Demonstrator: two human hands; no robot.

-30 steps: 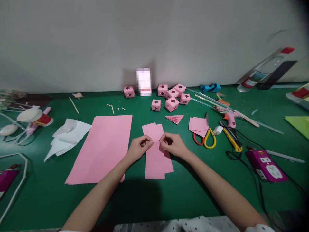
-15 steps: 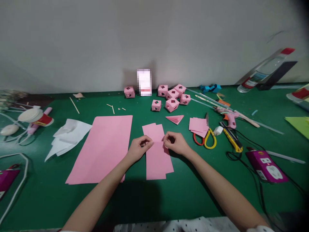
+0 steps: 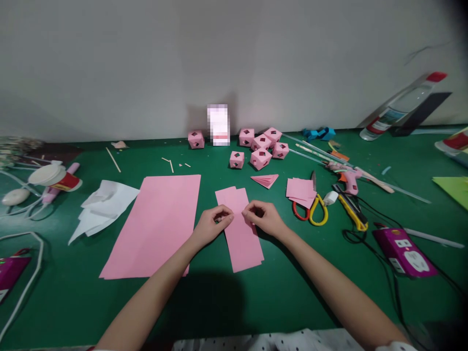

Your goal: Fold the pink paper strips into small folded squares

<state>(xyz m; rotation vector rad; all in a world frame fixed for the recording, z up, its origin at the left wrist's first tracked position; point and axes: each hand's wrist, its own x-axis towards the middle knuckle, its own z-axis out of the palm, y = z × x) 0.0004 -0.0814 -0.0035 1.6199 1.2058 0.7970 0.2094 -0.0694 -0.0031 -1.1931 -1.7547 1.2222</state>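
A narrow strip of pink paper (image 3: 244,241) lies on the green table (image 3: 292,287) in front of me, over other strips of the same size. My left hand (image 3: 211,225) pinches the strip's left edge with curled fingers. My right hand (image 3: 263,218) pinches its right edge about the same height. The strip's near end is skewed slightly to the right. A large pink sheet (image 3: 157,222) lies flat just left of my left hand.
Several pink paper cubes (image 3: 261,146) stand near the wall. Small pink squares (image 3: 300,189), scissors (image 3: 310,207), a yellow utility knife (image 3: 351,209), a pink glue gun (image 3: 347,178) and a purple power strip (image 3: 404,251) lie at right. Crumpled white paper (image 3: 102,204) lies at left.
Both hands have drawn closer together on the pink strip, and the top strip has turned, its near end swinging to the right and up off the ones beneath.
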